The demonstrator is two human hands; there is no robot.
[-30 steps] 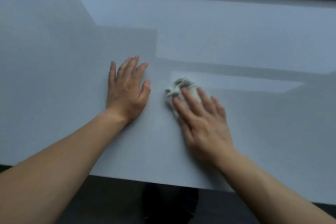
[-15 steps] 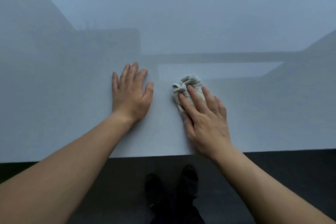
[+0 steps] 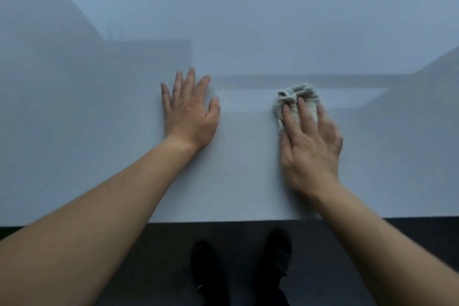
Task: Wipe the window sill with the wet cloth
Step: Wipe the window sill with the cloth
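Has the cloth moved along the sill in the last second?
Yes. The cloth under the right hand has slid rightward, away from the left hand, which lies flat on the sill; the gap between them has widened.

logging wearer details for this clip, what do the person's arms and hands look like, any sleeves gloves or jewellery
Both forearms are bare up to the frame edge: no sleeves show. The left hand and the right hand wear no gloves, and no rings, watch or bracelets are visible on fingers or wrists. The nails look short and unpainted, though the dim light and some blur on the right hand limit detail. No markings can be made out.
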